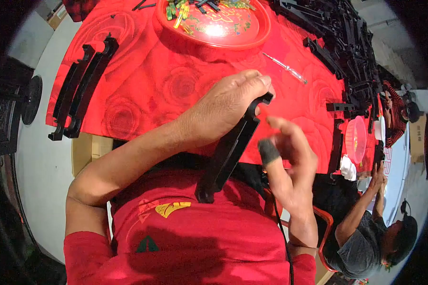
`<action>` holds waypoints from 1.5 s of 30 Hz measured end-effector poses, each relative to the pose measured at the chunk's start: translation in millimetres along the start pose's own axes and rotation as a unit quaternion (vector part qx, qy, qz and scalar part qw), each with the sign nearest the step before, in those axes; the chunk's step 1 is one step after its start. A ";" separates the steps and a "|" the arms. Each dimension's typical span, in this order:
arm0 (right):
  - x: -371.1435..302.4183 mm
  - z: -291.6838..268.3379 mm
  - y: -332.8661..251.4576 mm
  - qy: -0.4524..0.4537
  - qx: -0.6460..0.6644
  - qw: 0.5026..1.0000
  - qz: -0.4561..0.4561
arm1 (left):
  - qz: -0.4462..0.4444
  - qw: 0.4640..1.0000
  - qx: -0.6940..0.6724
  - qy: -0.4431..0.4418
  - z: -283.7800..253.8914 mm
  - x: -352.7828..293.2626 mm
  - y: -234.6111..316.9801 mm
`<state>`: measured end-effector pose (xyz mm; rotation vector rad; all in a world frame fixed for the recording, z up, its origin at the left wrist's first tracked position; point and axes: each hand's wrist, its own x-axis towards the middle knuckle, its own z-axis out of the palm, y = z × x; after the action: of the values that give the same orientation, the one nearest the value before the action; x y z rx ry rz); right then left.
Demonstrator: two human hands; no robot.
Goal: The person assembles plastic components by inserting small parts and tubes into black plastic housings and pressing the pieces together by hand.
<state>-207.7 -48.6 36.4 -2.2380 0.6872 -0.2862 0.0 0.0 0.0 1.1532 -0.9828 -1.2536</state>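
Observation:
My left hand (230,104) is closed around the upper end of a long black plastic part (230,154) with a hooked, notched end. The part slants down toward my red shirt, its lower end close to my stomach. Just right of the notched end is my right hand (295,166), fingers apart and slightly curled, with nothing visible in it. A black cover wraps its thumb tip, and its fingers are a little blurred. Two similar black parts (83,88) lie side by side at the table's left. A clear-handled screwdriver (286,68) rests beyond my hands.
A red tray (214,46) holding small yellow, green and black pieces sits at the far side. Many black parts (337,42) are heaped at the far right. A pink basket (355,140) stands at the right edge, near a co-worker (366,237) and another person (394,114).

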 end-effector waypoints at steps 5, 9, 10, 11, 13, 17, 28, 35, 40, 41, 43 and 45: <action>32.3 23.1 -3.7 0.015 0.334 0.939 0.086 | 0.103 0.992 0.072 -0.032 -12.6 7.1 0.4; 39.5 34.5 3.2 -0.022 0.354 0.931 0.086 | 0.131 0.983 0.091 0.087 -4.5 -4.3 3.5; 41.6 34.6 2.7 -0.004 0.328 0.941 0.085 | 0.231 0.945 0.183 0.139 -6.0 -12.2 4.9; 43.6 33.7 2.9 0.015 0.302 0.949 0.084 | 0.326 0.886 0.270 0.188 -9.2 -20.8 6.0; 46.0 34.6 10.6 0.010 0.289 0.953 0.090 | 0.351 0.848 0.362 0.164 -14.7 -39.2 5.4; 44.5 45.2 18.3 0.026 0.295 0.952 0.083 | 0.285 0.841 0.442 0.124 -2.9 -60.6 -0.6; 55.8 38.6 14.6 0.036 0.260 0.954 0.144 | 0.256 0.798 0.538 0.095 9.4 -61.9 -1.9; 91.0 49.7 -2.0 0.130 0.405 0.899 0.106 | 0.271 0.780 0.558 0.083 7.7 -55.4 6.3; 93.3 58.1 -4.4 0.143 0.431 0.881 0.135 | 0.237 0.820 0.519 0.052 -1.5 -60.4 11.3; 91.5 61.6 -3.9 0.140 0.431 0.880 0.140 | 0.254 0.829 0.495 0.051 -1.4 -59.6 10.5; 91.6 66.0 -3.3 0.158 0.529 0.820 0.152 | 0.271 0.838 0.471 0.051 -1.7 -59.4 8.6; 87.5 73.3 -0.4 0.160 0.532 0.815 0.163 | 0.279 0.857 0.431 0.036 -1.7 -62.0 4.4</action>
<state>-105.4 -52.6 -14.1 -0.9825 0.7948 -0.6831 -3.2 61.7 7.6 1.3996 -1.7526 -0.2581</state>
